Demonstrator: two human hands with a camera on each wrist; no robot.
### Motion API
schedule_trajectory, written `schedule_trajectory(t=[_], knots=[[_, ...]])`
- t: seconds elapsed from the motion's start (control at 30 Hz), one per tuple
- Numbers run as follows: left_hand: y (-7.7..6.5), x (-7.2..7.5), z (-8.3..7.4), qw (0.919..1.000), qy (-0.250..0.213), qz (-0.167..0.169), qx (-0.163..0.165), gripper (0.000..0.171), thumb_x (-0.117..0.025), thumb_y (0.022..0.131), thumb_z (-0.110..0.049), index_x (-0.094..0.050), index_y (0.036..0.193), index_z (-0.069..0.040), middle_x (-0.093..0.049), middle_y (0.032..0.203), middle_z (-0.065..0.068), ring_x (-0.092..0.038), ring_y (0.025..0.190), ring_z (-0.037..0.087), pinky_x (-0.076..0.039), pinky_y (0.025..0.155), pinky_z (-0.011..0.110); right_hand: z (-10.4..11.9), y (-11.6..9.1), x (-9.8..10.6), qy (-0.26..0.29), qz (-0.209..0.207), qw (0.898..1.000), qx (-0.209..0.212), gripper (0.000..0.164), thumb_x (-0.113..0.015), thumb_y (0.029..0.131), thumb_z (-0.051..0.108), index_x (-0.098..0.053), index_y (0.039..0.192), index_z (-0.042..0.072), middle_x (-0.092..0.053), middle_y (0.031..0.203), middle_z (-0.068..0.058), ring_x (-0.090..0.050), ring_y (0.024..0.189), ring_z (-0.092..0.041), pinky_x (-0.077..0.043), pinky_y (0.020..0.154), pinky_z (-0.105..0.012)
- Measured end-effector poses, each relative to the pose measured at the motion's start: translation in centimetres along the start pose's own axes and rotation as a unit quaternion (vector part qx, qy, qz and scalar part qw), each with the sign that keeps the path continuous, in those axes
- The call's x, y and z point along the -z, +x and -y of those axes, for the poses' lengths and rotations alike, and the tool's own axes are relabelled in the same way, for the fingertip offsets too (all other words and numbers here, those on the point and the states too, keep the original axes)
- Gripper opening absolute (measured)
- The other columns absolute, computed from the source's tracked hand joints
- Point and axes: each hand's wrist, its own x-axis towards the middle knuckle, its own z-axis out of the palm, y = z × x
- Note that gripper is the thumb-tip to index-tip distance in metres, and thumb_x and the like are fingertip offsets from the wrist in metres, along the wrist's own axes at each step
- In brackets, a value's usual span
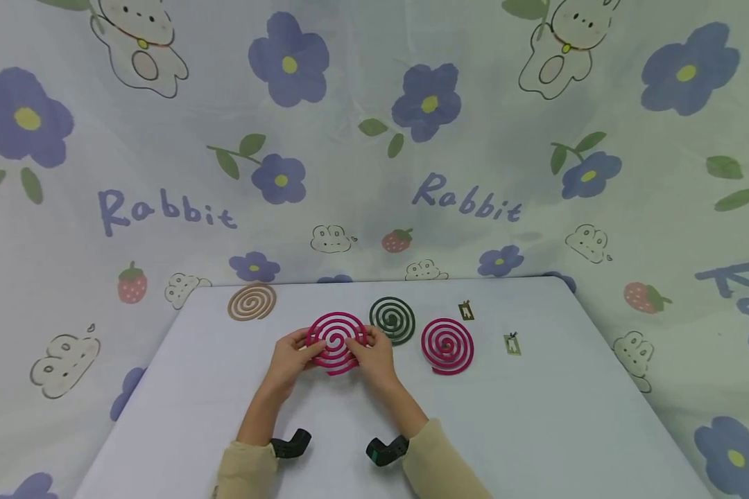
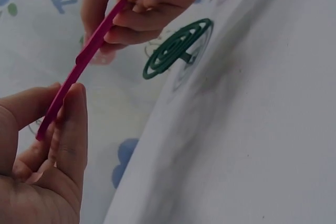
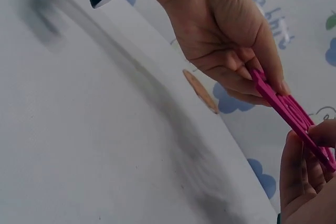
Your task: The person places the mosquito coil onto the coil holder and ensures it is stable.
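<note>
Both hands hold up a pink mosquito coil (image 1: 336, 341) above the table. My left hand (image 1: 289, 362) pinches its left edge between thumb and fingers, while the right hand (image 1: 376, 357) pinches the right edge the same way. The wrist views show the pink coil (image 2: 79, 69) edge-on and tilted, thumbs on one face and fingers behind. Just beyond the right hand is a dark green coil (image 1: 392, 320), raised on a small stand in the left wrist view. A second pink coil (image 1: 447, 346) sits to the right of it.
A tan coil (image 1: 252, 303) lies at the back left of the white table (image 1: 537, 416). Two small metal coil stands (image 1: 466, 310) with upturned tabs lie toward the right. A printed cloth (image 1: 349, 152) hangs behind the table. Each wrist bears a black camera (image 1: 292, 444).
</note>
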Motion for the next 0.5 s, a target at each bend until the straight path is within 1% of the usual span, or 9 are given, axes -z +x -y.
schedule_trajectory(t=[0.13,0.3,0.5], knots=[[0.1,-1.3,-0.1,0.9999,-0.008,0.009,0.004,0.046,-0.075,0.087,-0.012,-0.056,0.125,0.005,-0.063,0.114,0.021,-0.067,0.09,0.023,-0.057,0.075,0.035,0.2,-0.3,1.2,0.016,-0.004,1.0,-0.008,0.036,-0.074,0.088,0.018,-0.059,0.116,0.003,-0.067,0.1,-0.01,-0.066,0.082,-0.02,-0.057,0.071,-0.032],[0.3,-2.6,-0.2,0.9996,-0.016,0.022,0.008,0.046,-0.075,0.086,-0.012,-0.057,0.125,0.004,-0.063,0.115,0.02,-0.067,0.092,0.024,-0.057,0.075,0.036,0.1,-0.3,2.6,0.024,-0.014,1.0,-0.006,0.034,-0.075,0.088,0.02,-0.059,0.113,0.003,-0.068,0.097,-0.01,-0.065,0.078,-0.02,-0.057,0.07,-0.031],[0.7,-4.0,-0.2,0.9987,-0.024,0.044,0.005,0.043,-0.073,0.088,-0.009,-0.057,0.124,0.006,-0.064,0.113,0.019,-0.067,0.092,0.024,-0.057,0.075,0.037,0.0,-0.5,4.0,0.026,-0.031,0.999,-0.015,0.037,-0.074,0.088,0.024,-0.06,0.116,0.003,-0.069,0.1,-0.009,-0.066,0.085,-0.021,-0.057,0.073,-0.031]])
